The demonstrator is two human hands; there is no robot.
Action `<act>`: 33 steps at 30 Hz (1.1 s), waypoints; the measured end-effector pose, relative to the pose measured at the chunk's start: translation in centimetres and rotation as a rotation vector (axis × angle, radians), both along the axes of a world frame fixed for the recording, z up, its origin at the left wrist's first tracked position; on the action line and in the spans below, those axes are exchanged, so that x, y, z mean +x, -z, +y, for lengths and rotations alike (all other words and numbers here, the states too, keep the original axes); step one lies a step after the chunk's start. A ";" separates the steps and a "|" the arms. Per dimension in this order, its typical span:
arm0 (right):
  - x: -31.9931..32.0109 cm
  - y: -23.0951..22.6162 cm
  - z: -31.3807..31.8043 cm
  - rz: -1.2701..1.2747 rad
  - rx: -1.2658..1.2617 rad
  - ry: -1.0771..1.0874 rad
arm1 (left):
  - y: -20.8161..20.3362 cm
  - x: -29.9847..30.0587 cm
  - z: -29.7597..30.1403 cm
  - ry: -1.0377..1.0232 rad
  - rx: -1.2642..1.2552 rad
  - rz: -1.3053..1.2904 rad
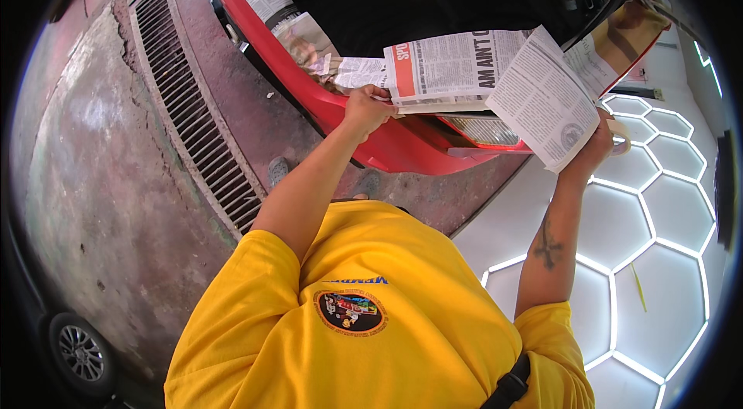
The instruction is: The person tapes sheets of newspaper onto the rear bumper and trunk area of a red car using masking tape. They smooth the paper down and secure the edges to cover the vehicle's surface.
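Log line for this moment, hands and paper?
left hand: pinching newspaper sheet edge | right hand: holding sheet's other end, masking tape roll | sheet over red car panel

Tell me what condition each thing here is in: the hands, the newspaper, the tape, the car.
left hand: shut on the newspaper's edge
right hand: shut on the newspaper, tape roll looped on it
newspaper: unfolded, spread over the car
tape roll: partly hidden behind the hand
red car bumper: partly masked with paper
floor drain grate: set in the floor, uncovered
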State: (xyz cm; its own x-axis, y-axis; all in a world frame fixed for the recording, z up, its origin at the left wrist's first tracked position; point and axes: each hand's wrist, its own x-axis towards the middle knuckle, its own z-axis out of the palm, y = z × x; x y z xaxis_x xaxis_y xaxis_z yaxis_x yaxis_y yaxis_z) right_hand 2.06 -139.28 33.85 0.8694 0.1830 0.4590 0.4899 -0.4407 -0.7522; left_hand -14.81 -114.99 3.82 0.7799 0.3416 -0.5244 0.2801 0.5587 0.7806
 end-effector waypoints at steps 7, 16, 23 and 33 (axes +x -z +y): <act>-0.6 0.1 0.7 -0.189 -0.298 0.068 | 1.0 -0.9 -0.9 -0.045 0.098 0.160; 0.8 0.3 -1.6 -0.100 -0.214 -0.002 | -0.1 -5.6 -5.1 -0.213 0.688 -0.078; -1.4 -1.9 1.6 0.142 0.107 0.084 | -0.6 -4.9 -5.8 -0.169 0.946 -0.141; -4.1 -3.3 2.1 -0.334 -0.646 0.167 | 0.5 -2.8 -5.0 -0.288 1.082 -0.371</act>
